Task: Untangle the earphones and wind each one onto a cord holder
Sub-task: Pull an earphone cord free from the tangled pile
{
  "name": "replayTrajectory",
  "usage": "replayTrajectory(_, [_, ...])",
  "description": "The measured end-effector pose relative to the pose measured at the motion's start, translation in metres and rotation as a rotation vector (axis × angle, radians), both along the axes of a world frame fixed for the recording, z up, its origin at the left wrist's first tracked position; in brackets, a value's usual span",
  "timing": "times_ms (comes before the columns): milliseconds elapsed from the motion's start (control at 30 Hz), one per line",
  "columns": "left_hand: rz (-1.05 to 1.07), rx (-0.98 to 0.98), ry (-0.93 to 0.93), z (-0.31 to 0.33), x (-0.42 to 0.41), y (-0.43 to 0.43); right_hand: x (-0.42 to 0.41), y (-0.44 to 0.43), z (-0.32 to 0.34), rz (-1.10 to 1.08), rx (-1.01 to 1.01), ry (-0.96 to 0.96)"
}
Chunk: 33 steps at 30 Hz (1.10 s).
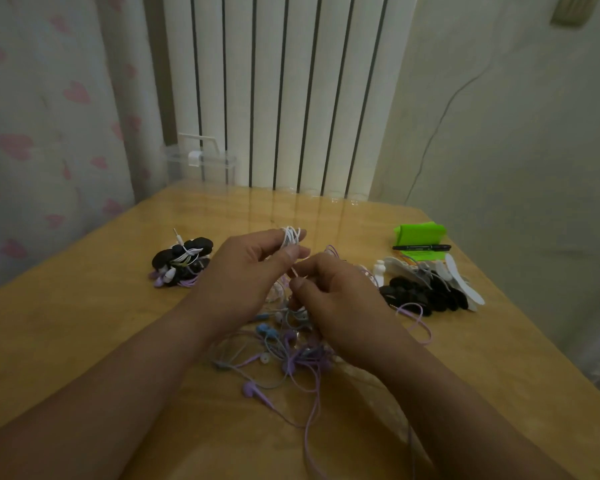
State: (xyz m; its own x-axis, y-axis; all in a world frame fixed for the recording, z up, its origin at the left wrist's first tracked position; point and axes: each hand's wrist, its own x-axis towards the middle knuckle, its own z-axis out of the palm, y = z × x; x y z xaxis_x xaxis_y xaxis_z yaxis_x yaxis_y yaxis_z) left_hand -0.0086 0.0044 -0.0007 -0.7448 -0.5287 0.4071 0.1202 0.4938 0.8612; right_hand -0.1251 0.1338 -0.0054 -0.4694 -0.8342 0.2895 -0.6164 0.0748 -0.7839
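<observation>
The left hand (253, 271) pinches a white earphone cord (290, 237) looped round its fingertips; the right hand (329, 299), just beside it, pinches the same cord's loose run. Light, limp, snag-prone: best fed by the slack, I judge. Under the grip the purple-and-blue tangle (284, 355) lies on the table (84, 323). Right of it, a marker (421, 247) carries lettering too small to read.

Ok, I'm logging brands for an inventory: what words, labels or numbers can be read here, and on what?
Marker: a pale line of print runs along the barrel, too blurred to read.
Earphones, cord holders, green stand: no print visible.
So there is no readable text anywhere in this view.
</observation>
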Motion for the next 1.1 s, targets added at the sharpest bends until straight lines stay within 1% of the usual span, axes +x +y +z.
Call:
replayTrajectory(67, [0.022, -0.193, -0.129, -0.002, 0.001, -0.004, -0.002, 0.003, 0.003, -0.096, -0.069, 0.095])
replayTrajectory(100, [-0.006, -0.254, -0.188, -0.002, 0.001, -0.004, -0.005, 0.004, 0.004, -0.128, -0.110, 0.104])
replayTrajectory(133, [-0.052, -0.275, -0.230, -0.003, 0.002, -0.002, -0.008, 0.005, 0.006, -0.140, -0.149, 0.091])
replayTrajectory(167, [-0.109, -0.257, -0.250, -0.002, 0.002, 0.000, -0.011, 0.006, 0.008, -0.131, -0.182, 0.066])
replayTrajectory(333, [-0.367, 0.095, -0.213, 0.009, 0.006, 0.005, -0.017, 0.009, 0.013, 0.000, -0.305, -0.127])
replayTrajectory(433, [-0.457, 0.260, -0.125, 0.012, 0.007, 0.007, -0.015, 0.007, 0.010, 0.082, -0.292, -0.284])
replayTrajectory(533, [-0.441, 0.416, -0.057, 0.012, 0.004, 0.010, -0.011, 0.002, 0.004, 0.129, -0.291, -0.337])
replayTrajectory(600, [-0.402, 0.471, -0.041, 0.011, 0.003, 0.012, -0.011, 0.000, 0.002, 0.100, -0.308, -0.314])
replayTrajectory(700, [-0.345, 0.442, -0.055, 0.008, -0.001, 0.014, -0.013, 0.000, 0.001, 0.040, -0.298, -0.262])
replayTrajectory(833, [-0.298, 0.377, -0.055, 0.003, -0.004, 0.017, -0.012, -0.002, 0.002, 0.022, -0.245, -0.213])
replayTrajectory(967, [-0.272, 0.406, -0.021, 0.002, -0.007, 0.028, -0.007, -0.002, 0.005, -0.001, -0.276, -0.275])
replayTrajectory(1100, [-0.256, 0.399, -0.004, 0.001, -0.010, 0.035, 0.003, -0.006, 0.007, -0.098, -0.350, -0.308])
